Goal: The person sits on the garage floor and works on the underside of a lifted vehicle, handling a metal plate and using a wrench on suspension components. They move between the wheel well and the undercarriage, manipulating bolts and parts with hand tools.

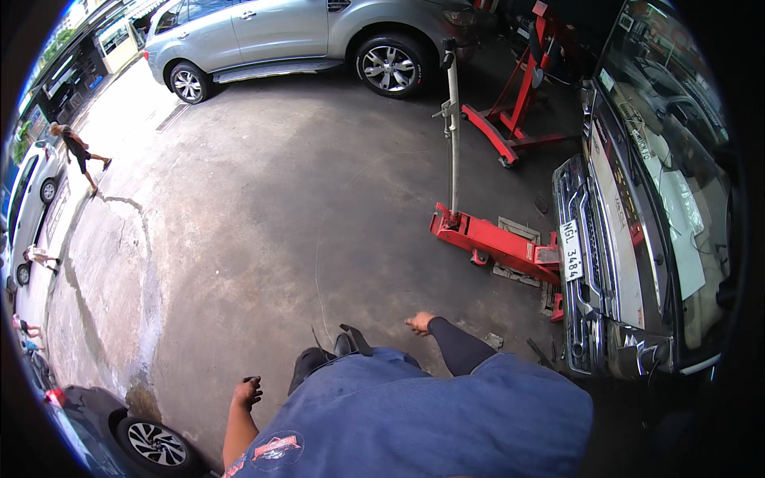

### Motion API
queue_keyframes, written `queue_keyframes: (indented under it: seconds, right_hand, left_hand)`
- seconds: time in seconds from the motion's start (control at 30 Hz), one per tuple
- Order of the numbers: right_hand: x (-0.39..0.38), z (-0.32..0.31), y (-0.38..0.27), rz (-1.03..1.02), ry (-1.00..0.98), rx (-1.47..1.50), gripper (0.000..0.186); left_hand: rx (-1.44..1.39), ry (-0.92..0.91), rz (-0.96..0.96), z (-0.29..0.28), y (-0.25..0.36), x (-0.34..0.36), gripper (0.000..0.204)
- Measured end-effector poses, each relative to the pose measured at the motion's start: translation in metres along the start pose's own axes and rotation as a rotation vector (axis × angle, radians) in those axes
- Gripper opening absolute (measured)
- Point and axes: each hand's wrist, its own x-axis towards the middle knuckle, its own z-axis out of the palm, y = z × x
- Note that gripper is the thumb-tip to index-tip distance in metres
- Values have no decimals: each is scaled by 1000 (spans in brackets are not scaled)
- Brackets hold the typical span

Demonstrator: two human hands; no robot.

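While the right hand (pixel 419 323) hangs near the jack (pixel 498 243), its empty grip unclenched, the left hand (pixel 249 390) curls, its grip too dark to tell.

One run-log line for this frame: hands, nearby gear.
left hand: grasp unclear | right hand: no held object visible | red floor jack: handle upright, at vehicle front | red hoist: beyond jack
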Motion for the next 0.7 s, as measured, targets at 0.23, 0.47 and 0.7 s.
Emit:
queue_keyframes:
  seconds: [0.23, 0.47, 0.7]
  right_hand:
    - [43, -140, -304, -492, 252, -129, 50]
    - [138, -233, -352, 2, 311, 221, 39]
    - [192, -272, -343, 323, 86, 292, 42]
  left_hand:
    - [-131, -48, -198, 14, 155, 114, 48]
    - [95, -104, -233, 6, 404, 262, 45]
    - [326, -46, 178, 61, 817, 380, 35]
